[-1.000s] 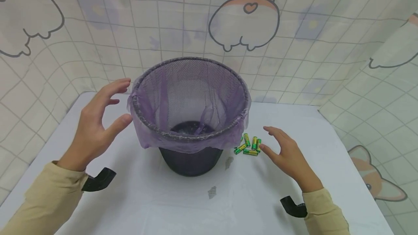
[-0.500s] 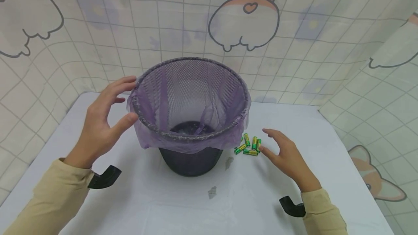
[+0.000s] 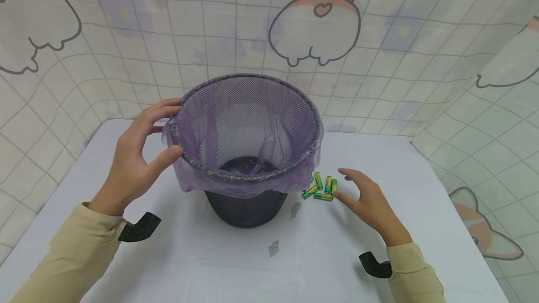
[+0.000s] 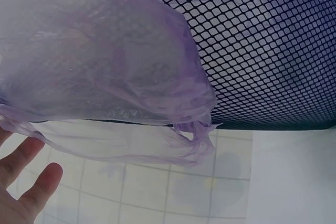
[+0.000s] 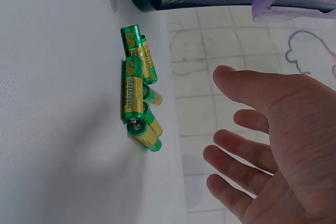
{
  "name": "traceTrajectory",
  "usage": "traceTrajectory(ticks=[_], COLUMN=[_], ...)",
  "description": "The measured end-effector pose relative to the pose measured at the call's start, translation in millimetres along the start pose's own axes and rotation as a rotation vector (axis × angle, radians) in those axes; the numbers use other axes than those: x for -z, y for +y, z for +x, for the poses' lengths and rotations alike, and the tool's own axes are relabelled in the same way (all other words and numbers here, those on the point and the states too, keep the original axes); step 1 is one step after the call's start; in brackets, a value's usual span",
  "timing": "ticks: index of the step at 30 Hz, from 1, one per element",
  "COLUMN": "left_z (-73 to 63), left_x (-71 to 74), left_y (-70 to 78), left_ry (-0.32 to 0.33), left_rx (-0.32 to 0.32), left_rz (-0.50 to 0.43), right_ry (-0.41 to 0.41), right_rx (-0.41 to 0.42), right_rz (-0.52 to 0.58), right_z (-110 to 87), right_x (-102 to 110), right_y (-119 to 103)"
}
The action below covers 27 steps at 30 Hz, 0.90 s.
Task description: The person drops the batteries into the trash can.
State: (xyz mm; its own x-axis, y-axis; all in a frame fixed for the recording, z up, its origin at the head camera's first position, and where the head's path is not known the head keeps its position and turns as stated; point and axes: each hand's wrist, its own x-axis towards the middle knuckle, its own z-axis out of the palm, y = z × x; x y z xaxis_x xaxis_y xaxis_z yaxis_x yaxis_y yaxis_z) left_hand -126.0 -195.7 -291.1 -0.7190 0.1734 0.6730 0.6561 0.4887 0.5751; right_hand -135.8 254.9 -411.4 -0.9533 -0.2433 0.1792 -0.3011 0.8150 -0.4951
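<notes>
A black mesh wastebasket (image 3: 246, 209) stands upright mid-table, lined with a translucent purple trash bag (image 3: 252, 188) folded over its rim. My left hand (image 3: 136, 158) is at the basket's left rim, fingers spread, thumb and fingertips overlapping the bag's edge in the head view. In the left wrist view its fingertips (image 4: 47, 179) are beside the bag's loose hem. Several green and gold batteries (image 3: 323, 196) lie loose right of the basket. Over their right side hovers my right hand (image 3: 370, 205), thumb and fingers apart, holding nothing. The right wrist view shows the batteries (image 5: 133, 90) apart from that hand.
The white tabletop (image 3: 202, 270) has two grey marks in front of the basket. A patterned curtain (image 3: 236, 22) with grid lines and cartoon dogs hangs behind and at both sides. Black straps (image 3: 141, 227) stick out from both wrists.
My left hand has moved right, from beside the basket to its rim. The right hand has shifted slightly left and down by the batteries. Basket and batteries stay put.
</notes>
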Motion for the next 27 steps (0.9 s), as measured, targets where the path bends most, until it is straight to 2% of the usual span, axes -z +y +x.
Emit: traceTrajectory(ticks=[6, 20, 27], left_z=[-1.6, 1.9, -0.5], left_x=[-3.1, -6.8, -11.0], left_y=[-3.2, 0.9, -0.8], left_ry=[0.009, 0.006, 0.003], left_rx=[0.013, 0.039, 0.075], left_rz=[0.0, -0.048, -0.14], right_ry=[-0.019, -0.03, -0.036], right_rx=[-0.019, -0.02, -0.029], right_rz=[0.017, 0.04, 0.047], right_z=[1.2, 5.8, 4.6], right_x=[-4, -15, -19], right_y=[4, 15, 22])
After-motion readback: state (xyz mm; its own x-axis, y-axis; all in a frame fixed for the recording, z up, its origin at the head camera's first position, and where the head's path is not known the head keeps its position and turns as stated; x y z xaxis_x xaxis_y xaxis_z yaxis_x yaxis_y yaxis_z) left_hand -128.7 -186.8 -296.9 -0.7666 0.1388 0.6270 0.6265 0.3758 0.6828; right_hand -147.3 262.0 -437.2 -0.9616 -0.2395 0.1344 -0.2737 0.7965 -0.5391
